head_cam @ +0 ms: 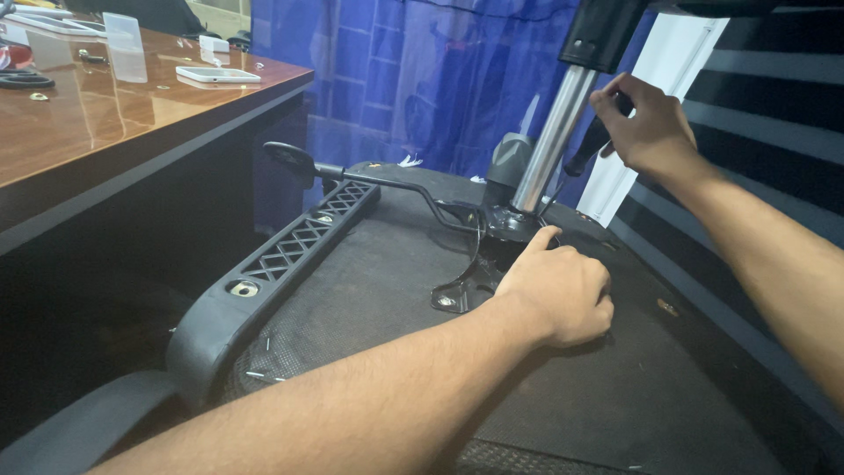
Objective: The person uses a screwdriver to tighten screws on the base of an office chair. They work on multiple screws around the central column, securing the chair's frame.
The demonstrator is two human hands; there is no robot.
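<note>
Two outstretched arms: left hand [558,295] curled shut by the chair mechanism [492,230], right hand [646,132] gripping a black handle [587,148].

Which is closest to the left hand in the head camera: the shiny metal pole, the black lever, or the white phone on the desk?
From the left hand:
1. Shiny metal pole, just above it.
2. Black lever, further left.
3. White phone, far upper left on the desk.

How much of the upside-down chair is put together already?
Done: the armrest bracket sits on the seat bottom, and the metal post stands in its plate. In hand: the left hand presses by the plate; the right hand grips a dark tool handle. Left: loose screws lie unused.
</note>
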